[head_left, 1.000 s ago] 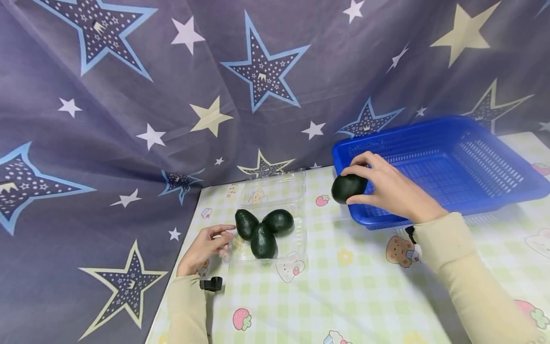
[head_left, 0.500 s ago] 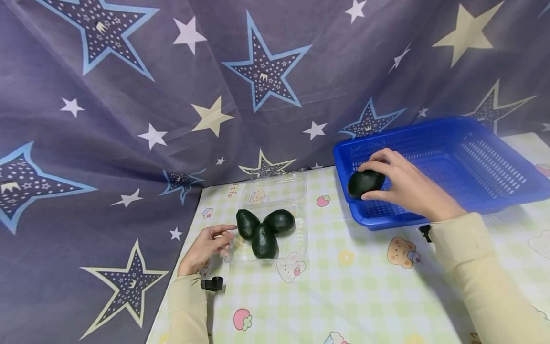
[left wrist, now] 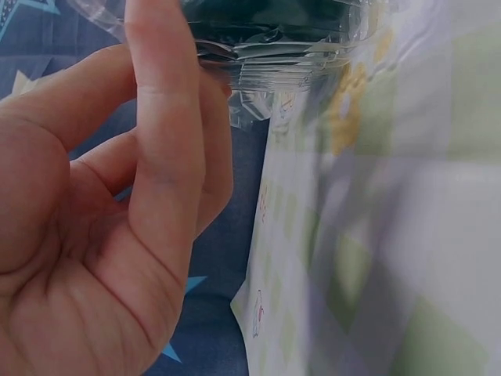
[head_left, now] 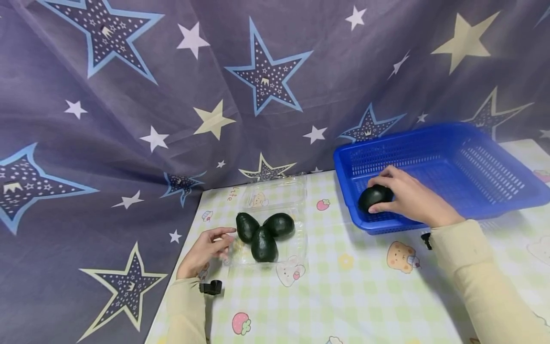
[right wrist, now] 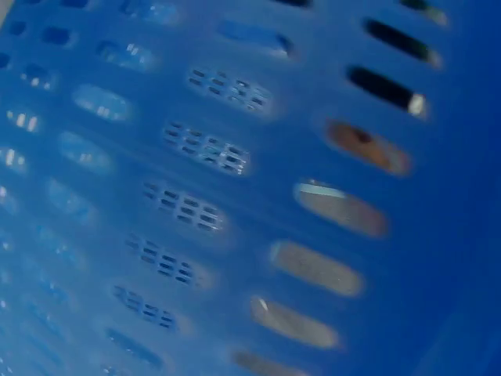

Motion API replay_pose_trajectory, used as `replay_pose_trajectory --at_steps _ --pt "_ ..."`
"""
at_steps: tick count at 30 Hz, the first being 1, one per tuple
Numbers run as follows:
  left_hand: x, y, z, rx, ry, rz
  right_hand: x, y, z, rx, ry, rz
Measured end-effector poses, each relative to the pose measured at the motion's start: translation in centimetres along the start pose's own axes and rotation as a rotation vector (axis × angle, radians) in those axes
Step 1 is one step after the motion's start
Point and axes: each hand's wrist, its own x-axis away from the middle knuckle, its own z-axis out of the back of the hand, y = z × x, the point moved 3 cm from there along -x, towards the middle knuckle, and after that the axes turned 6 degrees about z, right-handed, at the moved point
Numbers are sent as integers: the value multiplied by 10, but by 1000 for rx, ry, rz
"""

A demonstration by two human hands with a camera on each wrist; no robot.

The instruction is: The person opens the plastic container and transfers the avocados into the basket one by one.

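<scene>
Head view gives me a glossy, dark green avocado (head_left: 375,196) inside the blue basket (head_left: 438,177), pinched by the right hand (head_left: 406,198), whose fingers cover part of it; I can't tell if it touches the bottom. The left hand (head_left: 209,249), fingers loose, is beside a clear container (head_left: 296,244) of three more avocados (head_left: 264,244). Right wrist shows me only blurred slats.

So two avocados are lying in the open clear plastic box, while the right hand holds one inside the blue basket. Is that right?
Not quite: three avocados, not two, lie in the open clear plastic box, as the head view shows. The right hand does hold one avocado inside the blue basket.
</scene>
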Motion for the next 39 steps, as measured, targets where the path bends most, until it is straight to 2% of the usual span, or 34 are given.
replay_pose_trajectory --at_steps 5,15,21,29,39 --pt "1 -2 2 7 7 -1 -2 11 -11 2 -95 -82" --pt "1 0 -1 13 -19 -24 -3 19 -17 24 -191 -142" --pt "0 0 -1 14 -22 -20 -4 15 -12 80 -142 -142" --pt "-1 0 1 14 -14 -10 -14 -3 -9 59 -94 -136" --pt "-1 0 1 27 -13 -9 -32 -38 -19 71 8 27"
